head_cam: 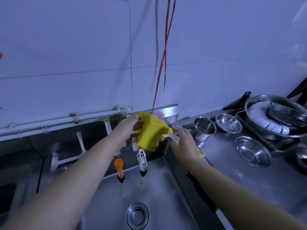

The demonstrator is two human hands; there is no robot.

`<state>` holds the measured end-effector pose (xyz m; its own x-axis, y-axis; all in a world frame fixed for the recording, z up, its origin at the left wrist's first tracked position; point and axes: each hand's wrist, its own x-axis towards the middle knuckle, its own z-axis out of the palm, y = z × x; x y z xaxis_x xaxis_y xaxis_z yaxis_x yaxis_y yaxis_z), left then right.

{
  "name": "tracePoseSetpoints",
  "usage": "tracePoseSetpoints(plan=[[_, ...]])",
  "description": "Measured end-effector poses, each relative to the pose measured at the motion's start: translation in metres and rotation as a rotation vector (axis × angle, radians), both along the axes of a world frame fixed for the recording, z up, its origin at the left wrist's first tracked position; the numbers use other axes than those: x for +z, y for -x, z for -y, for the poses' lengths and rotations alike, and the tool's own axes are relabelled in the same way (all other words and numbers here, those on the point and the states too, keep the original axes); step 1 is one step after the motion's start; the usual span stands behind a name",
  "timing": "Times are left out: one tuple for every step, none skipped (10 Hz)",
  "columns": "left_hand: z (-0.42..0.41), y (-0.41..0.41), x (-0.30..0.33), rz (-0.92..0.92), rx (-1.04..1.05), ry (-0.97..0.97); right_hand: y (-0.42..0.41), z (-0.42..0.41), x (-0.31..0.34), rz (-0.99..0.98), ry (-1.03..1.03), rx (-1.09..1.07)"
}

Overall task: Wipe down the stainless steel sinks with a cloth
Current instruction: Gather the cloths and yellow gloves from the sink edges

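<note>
A yellow cloth (152, 131) hangs above the taps at the back of the stainless steel sink (167, 193). My left hand (128, 130) holds the cloth's left side, fingers on top and thumb underneath. My right hand (184, 143) touches the cloth's right corner with its fingertips, fingers fairly straight. A second bit of yellow cloth (200, 152) lies on the counter under my right hand. The sink's round drain (137, 216) sits at the bottom centre.
Two taps hang below the cloth, one with an orange handle (118, 165), one white (142, 159). On the steel counter (249, 180) to the right stand a steel cup (204, 128), small bowls (228, 122) and a large basin of dishes (275, 115). Red strings (163, 55) dangle down the tiled wall.
</note>
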<state>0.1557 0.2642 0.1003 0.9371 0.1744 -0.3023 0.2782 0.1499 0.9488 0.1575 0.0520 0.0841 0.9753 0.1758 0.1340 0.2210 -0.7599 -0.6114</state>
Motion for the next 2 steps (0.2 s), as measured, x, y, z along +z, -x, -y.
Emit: tracePoseSetpoints(plan=[[-0.006,0.017,0.007,0.003,0.038,-0.105,0.008,-0.001,0.002,0.017,0.022,0.098],[-0.009,0.041,0.015,0.0,0.061,-0.217,0.018,-0.005,0.008,0.012,0.069,0.176]])
